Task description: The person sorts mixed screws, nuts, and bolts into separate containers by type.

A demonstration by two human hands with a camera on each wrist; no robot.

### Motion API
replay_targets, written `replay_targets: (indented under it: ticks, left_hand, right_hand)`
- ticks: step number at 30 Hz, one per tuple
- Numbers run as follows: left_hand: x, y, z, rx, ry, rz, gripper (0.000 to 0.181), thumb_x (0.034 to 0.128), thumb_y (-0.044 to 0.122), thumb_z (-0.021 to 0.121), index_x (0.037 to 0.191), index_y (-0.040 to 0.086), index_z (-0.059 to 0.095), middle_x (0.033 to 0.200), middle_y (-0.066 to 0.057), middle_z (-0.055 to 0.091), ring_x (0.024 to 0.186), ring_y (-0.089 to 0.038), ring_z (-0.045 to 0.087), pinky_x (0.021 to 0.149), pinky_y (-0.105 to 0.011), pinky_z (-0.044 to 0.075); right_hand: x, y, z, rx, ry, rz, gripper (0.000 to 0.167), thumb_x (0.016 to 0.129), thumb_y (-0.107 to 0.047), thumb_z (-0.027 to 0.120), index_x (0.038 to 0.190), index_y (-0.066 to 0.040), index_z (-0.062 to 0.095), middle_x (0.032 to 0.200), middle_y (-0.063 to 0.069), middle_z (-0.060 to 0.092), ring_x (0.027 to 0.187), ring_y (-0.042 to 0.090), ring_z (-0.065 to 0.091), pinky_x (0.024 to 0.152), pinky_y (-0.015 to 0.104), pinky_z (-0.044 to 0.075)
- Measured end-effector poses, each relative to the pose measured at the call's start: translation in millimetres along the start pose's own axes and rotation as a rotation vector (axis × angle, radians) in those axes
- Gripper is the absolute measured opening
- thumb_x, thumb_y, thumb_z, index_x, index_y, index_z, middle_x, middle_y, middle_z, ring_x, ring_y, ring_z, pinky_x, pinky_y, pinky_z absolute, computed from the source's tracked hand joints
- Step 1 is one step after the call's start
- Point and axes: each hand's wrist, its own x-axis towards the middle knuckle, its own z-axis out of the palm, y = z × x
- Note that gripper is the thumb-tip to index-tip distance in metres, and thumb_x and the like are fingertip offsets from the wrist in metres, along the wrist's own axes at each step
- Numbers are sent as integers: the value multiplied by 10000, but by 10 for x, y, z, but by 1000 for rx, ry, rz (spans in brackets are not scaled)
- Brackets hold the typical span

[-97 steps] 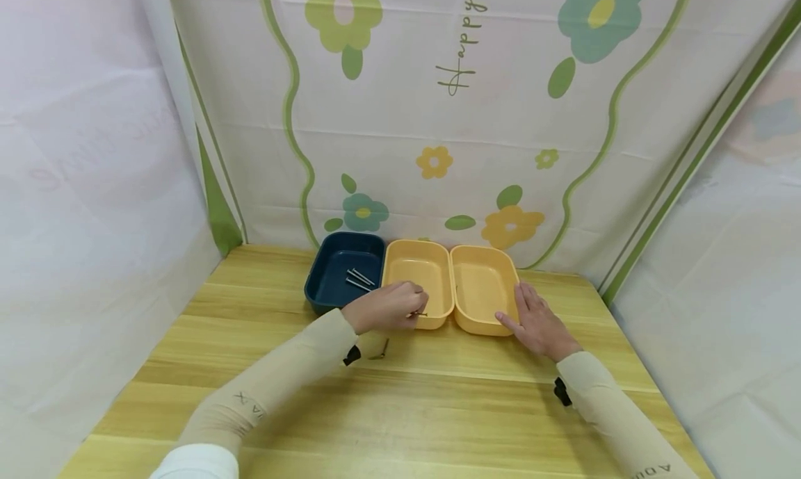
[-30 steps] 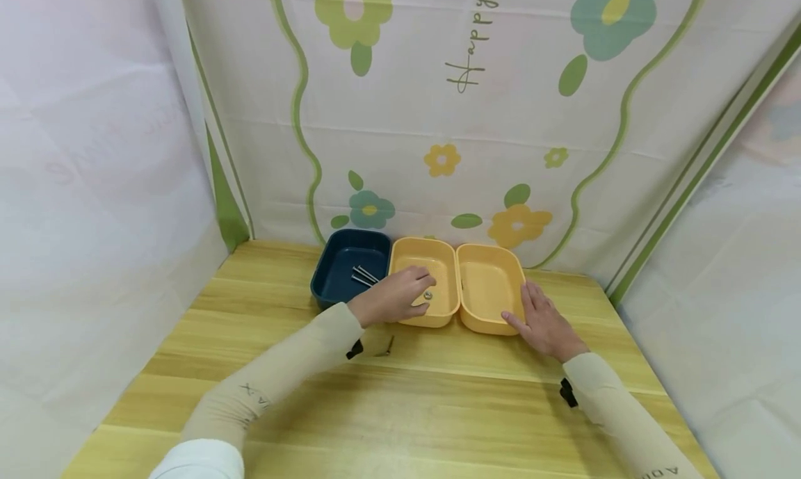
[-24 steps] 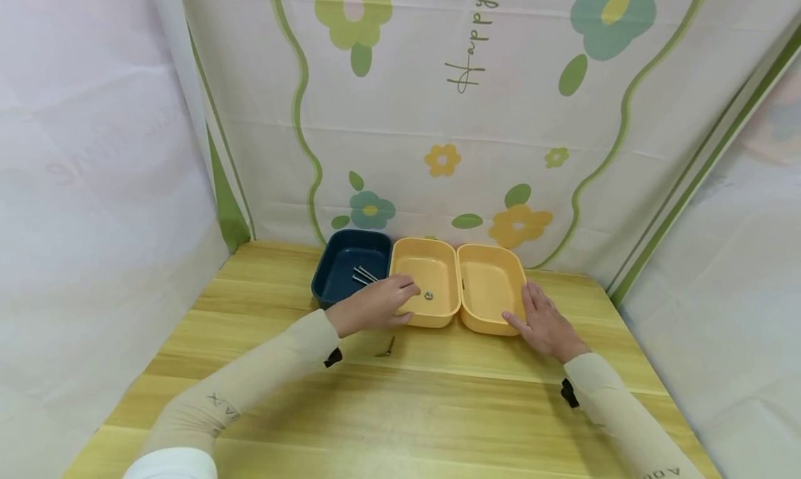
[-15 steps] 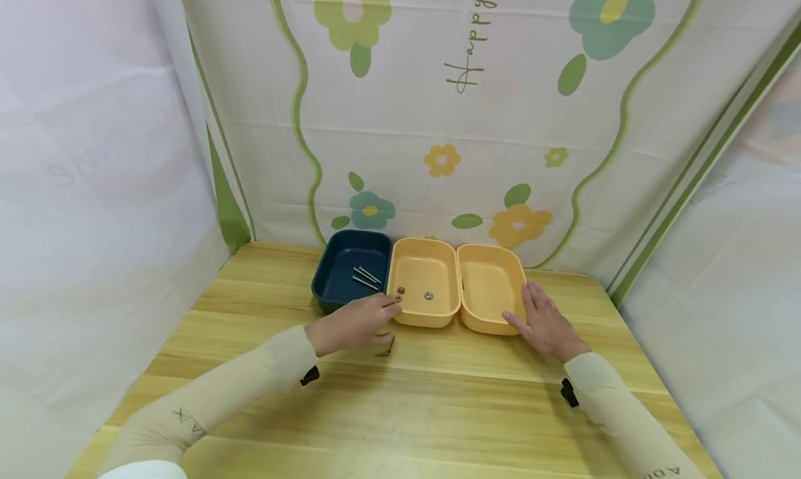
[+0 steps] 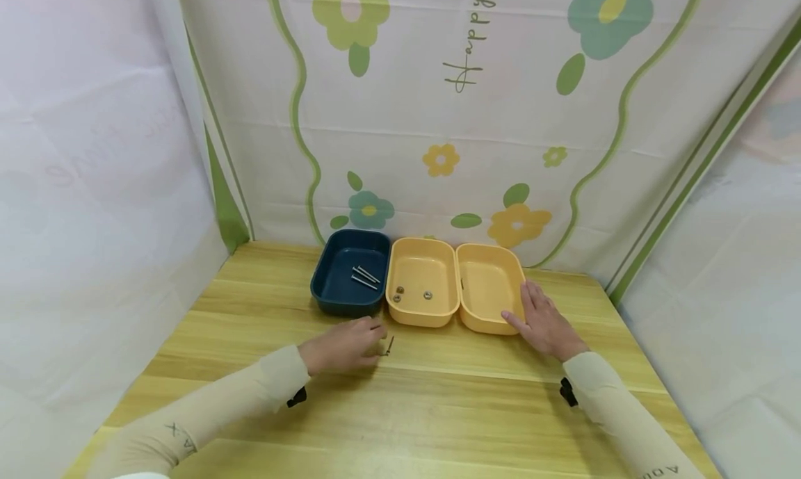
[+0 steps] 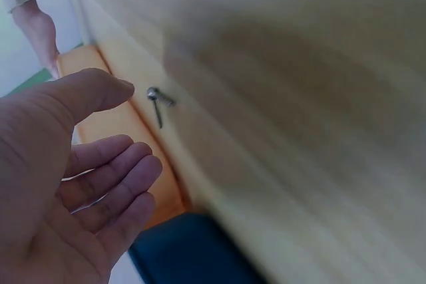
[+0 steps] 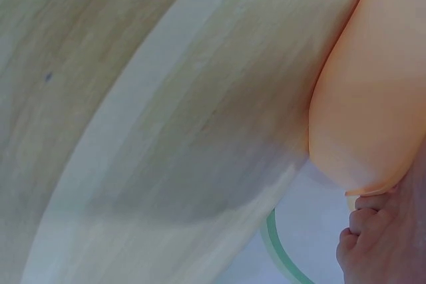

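Observation:
My left hand (image 5: 344,343) hovers low over the table, fingers loosely bent and nothing in its grasp. Just right of its fingertips lie a couple of small metal screws (image 5: 389,347), touching or crossed; the left wrist view shows these screws (image 6: 158,101) beyond the thumb. My right hand (image 5: 546,322) rests against the near right corner of the right yellow box (image 5: 489,329), thumb over the rim and fingers along the outer side. The middle yellow box (image 5: 424,320) holds three nuts, one (image 5: 428,295) apart from two at the left. Three screws (image 5: 365,277) lie in the dark blue box (image 5: 341,307).
The three boxes stand side by side along the back of the wooden table (image 5: 400,423), close to a flower-printed cloth (image 5: 388,117). A tiny dark object (image 5: 463,283) shows at the left wall of the right yellow box. White cloth hangs at both sides.
My left hand, pinching a small item over the middle box at first, has opened, then drawn back left and down to the loose screws. A nut now shows there. The right hand stays put.

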Motion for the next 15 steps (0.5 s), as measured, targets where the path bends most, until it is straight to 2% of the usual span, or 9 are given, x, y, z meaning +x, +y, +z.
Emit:
replay_targets:
  ticks: [3,9,15]
  left_hand:
    - [-2,-12,86,-8,15,5,395,984,312,764,1285,75,667,1285,-95,699,1104,-213,666,967,-378,615]
    - [53,-33,225,-40,21,26,146,980,226,755,1029,123,664,972,21,637,848,-99,564,751,-254,559]
    - [104,-38,256,-108,34,23,130,968,143,767,906,146,652,863,62,584,762,-52,501,666,-194,497]
  right_hand:
    - [-5,-14,-4,6,0,4,988,1098,-613,394,1640,133,40,1728,362,17,1610,547,39,1268,713,139]
    - [-8,-20,-6,11,-11,11,992,1098,-616,389,1639,134,29,1731,357,-7,1612,543,21,1271,711,129]
    - [3,-13,-4,11,-3,2,989,1098,-609,395,1638,137,34,1729,359,-11,1608,551,33,1266,716,134]
